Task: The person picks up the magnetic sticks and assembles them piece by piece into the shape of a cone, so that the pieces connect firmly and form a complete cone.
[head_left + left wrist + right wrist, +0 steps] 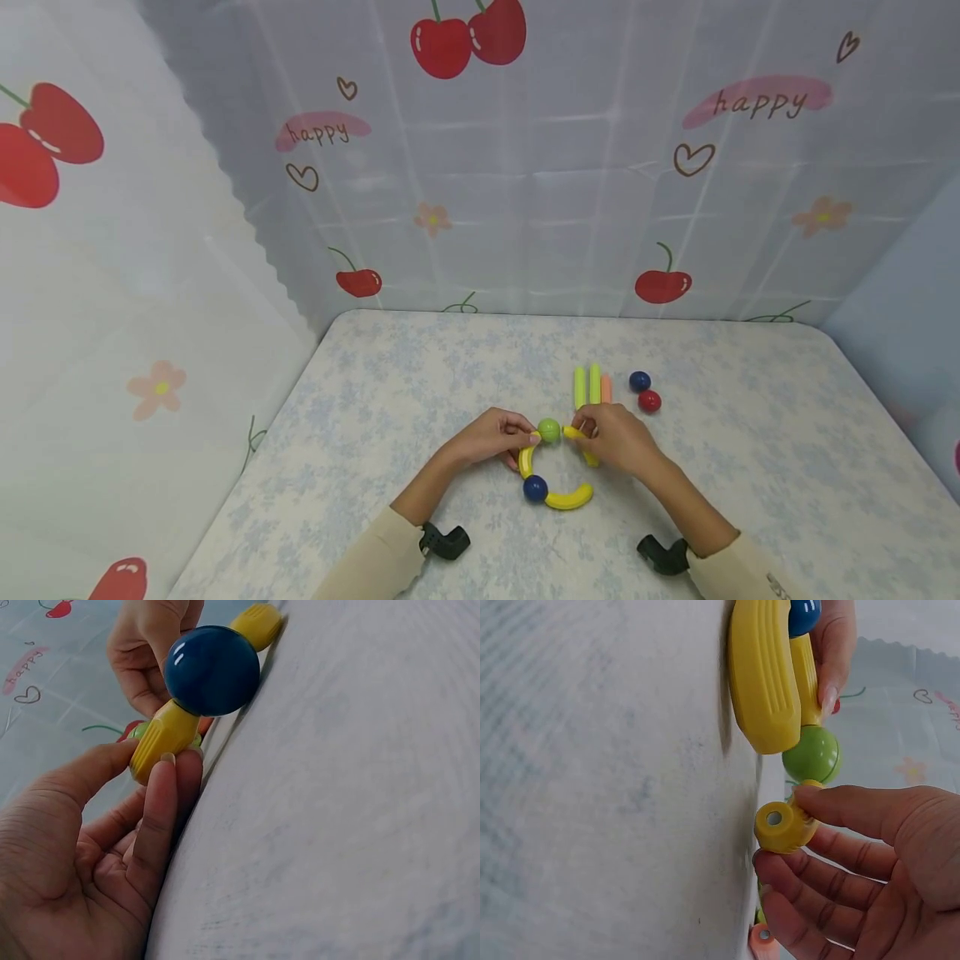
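My left hand (491,437) pinches a curved yellow piece (526,461) between thumb and fingers; in the left wrist view the yellow piece (163,742) meets a dark blue ball (212,671). A green ball (549,430) sits at its upper end. From the blue ball (535,488) another curved yellow piece (570,497) extends rightward. My right hand (619,439) pinches a separate curved yellow piece (591,457), its upper end close to the green ball. The right wrist view shows a round metallic spot on the end of this held piece (781,827), near the green ball (812,755).
Behind the right hand lie two yellow-green sticks (595,383) and an orange stick (606,389). A loose blue ball (640,382) and a red ball (649,402) rest to their right. The patterned tabletop (390,375) ends at a printed curtain (525,183).
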Demonstrator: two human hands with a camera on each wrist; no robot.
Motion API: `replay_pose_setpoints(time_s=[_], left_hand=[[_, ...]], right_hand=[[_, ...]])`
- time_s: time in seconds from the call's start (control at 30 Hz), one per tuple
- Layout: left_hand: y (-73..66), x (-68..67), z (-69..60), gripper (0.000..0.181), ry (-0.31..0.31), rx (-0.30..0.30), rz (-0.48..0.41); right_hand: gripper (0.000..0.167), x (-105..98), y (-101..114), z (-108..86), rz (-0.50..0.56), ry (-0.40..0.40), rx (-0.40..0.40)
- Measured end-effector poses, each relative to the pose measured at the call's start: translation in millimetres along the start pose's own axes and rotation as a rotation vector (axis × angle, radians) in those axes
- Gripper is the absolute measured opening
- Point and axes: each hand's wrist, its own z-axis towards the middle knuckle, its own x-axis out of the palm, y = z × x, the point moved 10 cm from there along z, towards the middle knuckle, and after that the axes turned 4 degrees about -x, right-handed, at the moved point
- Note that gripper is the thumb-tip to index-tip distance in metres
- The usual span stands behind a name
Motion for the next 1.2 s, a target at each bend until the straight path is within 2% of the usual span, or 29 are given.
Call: replay_pose_setpoints(time_s=[0.23,0.6,0.77,1.07,1.2], left_hand=[[0.4,5.1,0.0,0.022,0.044,0.004,0.011],[-4.0,15.1,-5.0,0.017,0.078,0.046,0.133],[-5.2,16.4,-5.6,0.017,0.078,0.044,0.161],[-7.8,5.9,-3.2,0.027,0.098,0.0,0.19],[-18.1,-6.2,2.1,0.024,0.035,0.001,0.253]], right_hand=[[0.01,1.9,-1.9,-2.8,-0.012,-0.002,0.005],[0.013,8.8,-3.4,-6.1,-0.024,0.02,-0.005],[0.013,9.4,-4.3,-8.3,-0.02,0.012,-0.007],[0.019,-0.7,-0.1,-12.7,-0.041,0.005,-0.006],[0.024,-15.0,-2.2,-25.0,-0.089,-0.03,0.026]])
